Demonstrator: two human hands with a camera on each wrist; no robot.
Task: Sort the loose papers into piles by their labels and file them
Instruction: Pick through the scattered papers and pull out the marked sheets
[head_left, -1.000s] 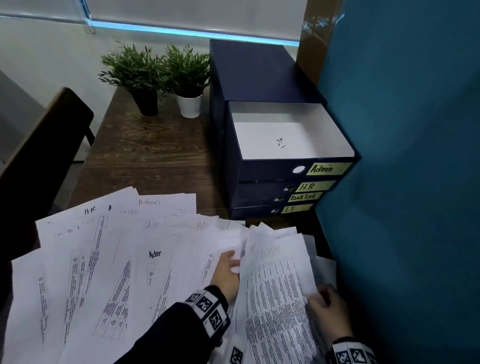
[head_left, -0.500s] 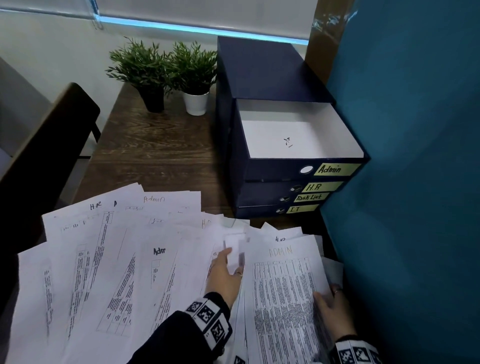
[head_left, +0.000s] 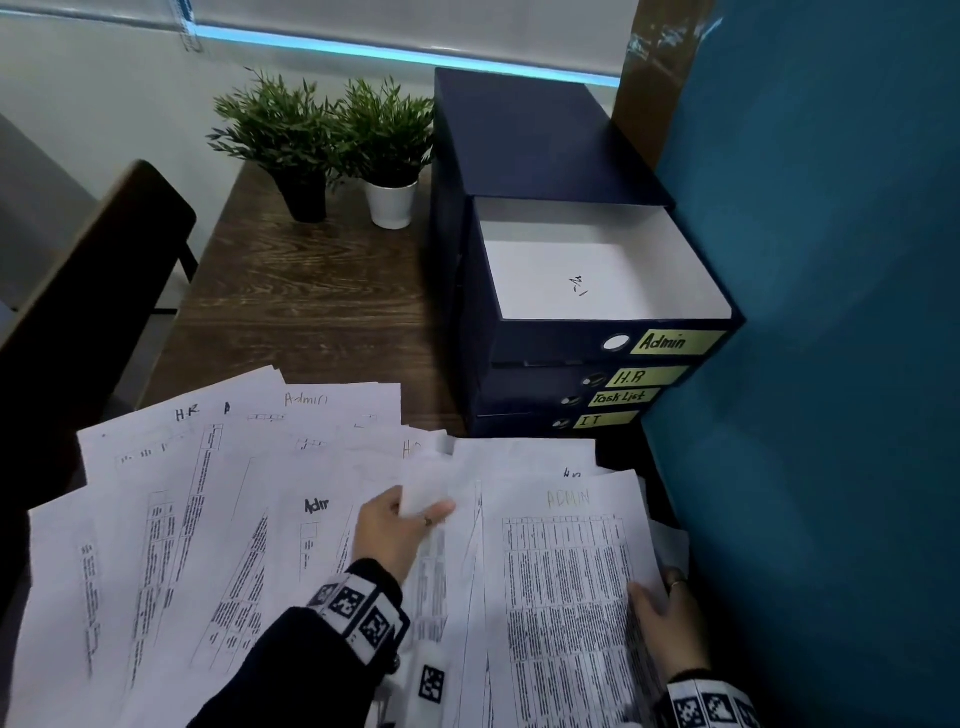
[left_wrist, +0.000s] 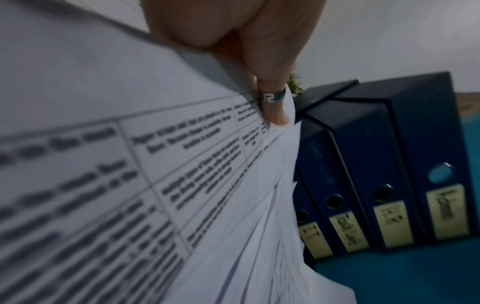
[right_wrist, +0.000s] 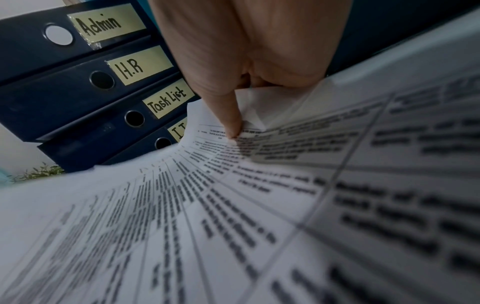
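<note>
pinching a lifted white printed sheet (head_left: 431, 483) in the left hand (head_left: 395, 530), gripping the "admin"-headed sheet's (head_left: 566, 571) edge with the right hand (head_left: 665, 618), over loose papers (head_left: 182, 509) spreading across the dark wooden desk (head_left: 311, 312) beside a teal wall (head_left: 831, 364).

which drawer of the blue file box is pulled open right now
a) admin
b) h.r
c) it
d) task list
a: in the head view the top drawer, with the yellow Admin label on its front, stands pulled out with its white inside showing, while the H.R drawer, Task List drawer and IT drawer below it sit pushed in.
</note>
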